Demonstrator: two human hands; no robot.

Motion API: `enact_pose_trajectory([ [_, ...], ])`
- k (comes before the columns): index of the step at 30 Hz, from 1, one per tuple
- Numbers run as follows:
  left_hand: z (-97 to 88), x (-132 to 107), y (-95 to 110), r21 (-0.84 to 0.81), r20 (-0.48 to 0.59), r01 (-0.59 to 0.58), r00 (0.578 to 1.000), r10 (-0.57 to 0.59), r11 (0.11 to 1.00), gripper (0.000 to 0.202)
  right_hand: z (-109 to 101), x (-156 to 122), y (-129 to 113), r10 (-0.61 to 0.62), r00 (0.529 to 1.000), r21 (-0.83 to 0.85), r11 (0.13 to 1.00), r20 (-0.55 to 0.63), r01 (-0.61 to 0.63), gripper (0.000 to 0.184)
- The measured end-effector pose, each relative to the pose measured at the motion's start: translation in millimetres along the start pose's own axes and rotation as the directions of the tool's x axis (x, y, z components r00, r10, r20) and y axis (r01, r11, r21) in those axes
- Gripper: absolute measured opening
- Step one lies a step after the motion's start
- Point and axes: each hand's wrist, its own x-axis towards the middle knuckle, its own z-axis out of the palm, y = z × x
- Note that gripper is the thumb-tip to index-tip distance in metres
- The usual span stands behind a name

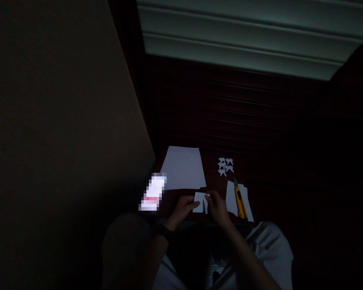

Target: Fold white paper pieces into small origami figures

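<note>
A small white piece of paper (pixel 199 202) with a fold down its middle is held between my two hands, close to the near edge of the dark table. My left hand (pixel 185 206) pinches its left side, thumb on top. On the other side, my right hand (pixel 216 204) grips the right part, which is partly raised along the fold. Just right of that hand, a yellow box cutter (pixel 240 202) with its blade out lies across some cut white paper (pixel 231 197). Beyond my hands rests a large white sheet (pixel 183 167).
Several small folded paper pieces (pixel 225 166) sit grouped at the table's far right. A lit, blurred-out screen (pixel 153 193) is at the left edge. A wall (pixel 63 100) rises on the left. The room is very dark.
</note>
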Motion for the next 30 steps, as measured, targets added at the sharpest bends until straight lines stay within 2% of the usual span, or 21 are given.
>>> enact_pose_trajectory([
  [7,2.9,2.5,-8.7,0.043,0.036,-0.025,0.999,0.023,0.999,0.032,5.7,-6.6,-3.1,-0.050,0.999,-0.187,0.981,-0.015,0.046,0.026],
  [12,5.9,5.9,-19.5,0.127,-0.032,-0.036,0.999,0.041,0.991,0.036,5.7,-10.2,-12.4,-0.059,0.997,-0.078,0.995,-0.040,0.055,0.029],
  [17,3.0,4.8,-22.0,0.126,-0.104,-0.034,0.993,0.047,0.991,0.032,0.3,-12.4,-19.3,-0.078,0.996,0.064,0.995,-0.047,0.081,0.035],
  [20,2.3,3.8,-21.5,0.130,-0.151,0.001,0.988,0.019,0.992,0.032,0.3,-13.3,-17.2,-0.080,0.997,0.044,0.996,-0.020,0.081,0.027],
  [23,3.1,3.5,-22.1,0.121,-0.165,-0.011,0.986,0.031,0.993,0.032,3.1,-14.0,-15.8,-0.098,0.994,-0.004,0.995,-0.045,0.097,0.023],
  [30,2.7,4.4,-23.4,0.136,-0.111,-0.063,0.991,0.078,0.989,0.032,7.4,-13.9,-21.8,-0.133,0.985,-0.079,0.989,-0.109,0.125,0.022],
])
